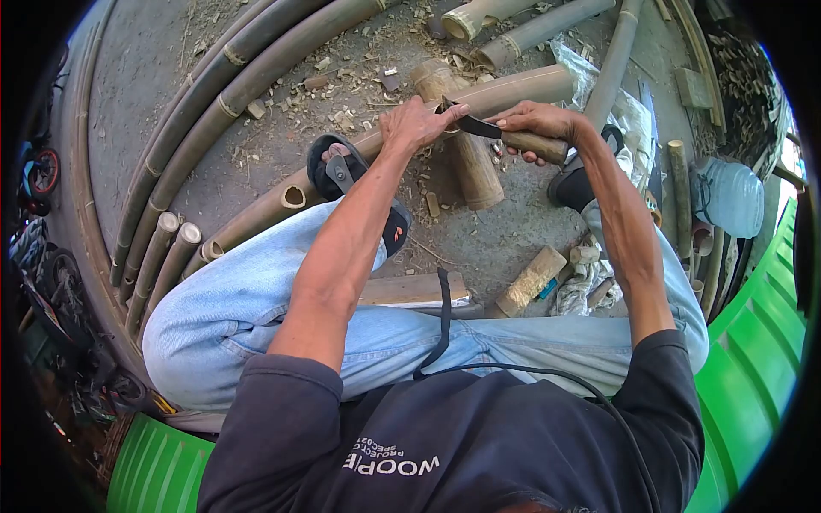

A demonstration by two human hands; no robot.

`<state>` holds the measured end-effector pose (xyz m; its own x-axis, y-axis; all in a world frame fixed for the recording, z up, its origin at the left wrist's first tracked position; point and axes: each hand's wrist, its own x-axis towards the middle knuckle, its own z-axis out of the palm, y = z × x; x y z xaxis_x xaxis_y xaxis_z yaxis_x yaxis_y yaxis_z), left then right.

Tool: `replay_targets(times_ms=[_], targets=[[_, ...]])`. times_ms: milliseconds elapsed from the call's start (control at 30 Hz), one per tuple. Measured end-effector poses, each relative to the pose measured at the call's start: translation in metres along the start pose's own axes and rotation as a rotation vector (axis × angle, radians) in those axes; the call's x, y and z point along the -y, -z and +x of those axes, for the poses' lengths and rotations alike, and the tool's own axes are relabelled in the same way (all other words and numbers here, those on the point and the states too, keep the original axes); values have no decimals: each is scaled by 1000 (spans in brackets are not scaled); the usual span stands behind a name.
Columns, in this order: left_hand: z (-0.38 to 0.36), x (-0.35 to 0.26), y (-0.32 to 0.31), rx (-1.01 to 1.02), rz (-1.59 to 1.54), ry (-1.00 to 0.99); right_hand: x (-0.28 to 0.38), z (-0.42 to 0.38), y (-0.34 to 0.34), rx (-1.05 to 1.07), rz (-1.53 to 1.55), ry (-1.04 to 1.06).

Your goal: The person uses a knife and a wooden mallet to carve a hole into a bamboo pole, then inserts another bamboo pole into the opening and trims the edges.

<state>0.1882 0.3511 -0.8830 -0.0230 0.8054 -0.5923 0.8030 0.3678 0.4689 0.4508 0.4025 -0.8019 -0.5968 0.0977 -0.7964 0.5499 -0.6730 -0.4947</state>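
Closest to us is our dark T-shirt with white lettering [402, 453], and past it our faded light-blue jeans [248, 299], legs folded wide around the work. The long, round, brown bamboo pole [522, 92] lies slantwise ahead of us, across a short, thick, light-brown cylindrical block [477, 175], with pale chips [342, 120] scattered over the grey dirt floor [282, 111].

Right hand [543, 128]: fingers wrapped round the brown wooden handle of the knife with a curved dark blade [481, 127], so that's a proper clamp. Left hand [415, 124]: on the pole by the blade, thumb stretched out toward the blade's tip end. Can't tell how tightly those fingers close, or whether the thumb actually touches metal.

Our two cents on doing this well: keep that thumb on the blunt back and clear of the edge, take thin, shallow bites, and steer from the right wrist. Bamboo likes to split along the grain, so a hard shove could run too far. We'd also keep the pole bearing squarely on the block, since round on round probably wants to roll.
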Motion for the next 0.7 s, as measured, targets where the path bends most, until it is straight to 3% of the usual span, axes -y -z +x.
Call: replay_targets(times_ms=[133,233,300,367,567,633,700], targets=[[4,11,4,84,12,-70,0,0,-7,-38,-42,18],[18,40,10,236,-94,-216,-2,-9,-49,-237,-310,132],[18,40,21,312,109,-215,-15,-20,-79,-351,-201,218],[8,32,25,331,85,-201,-24,-28,-97,-466,-88,309],[-33,21,12,102,217,-147,-29,-33,-143,-528,239,194],[-39,32,-11,-274,275,-297,-39,-18,-159,-566,274,171],[-38,32,-14,-307,279,-313,-47,1,-169,-647,336,123]])
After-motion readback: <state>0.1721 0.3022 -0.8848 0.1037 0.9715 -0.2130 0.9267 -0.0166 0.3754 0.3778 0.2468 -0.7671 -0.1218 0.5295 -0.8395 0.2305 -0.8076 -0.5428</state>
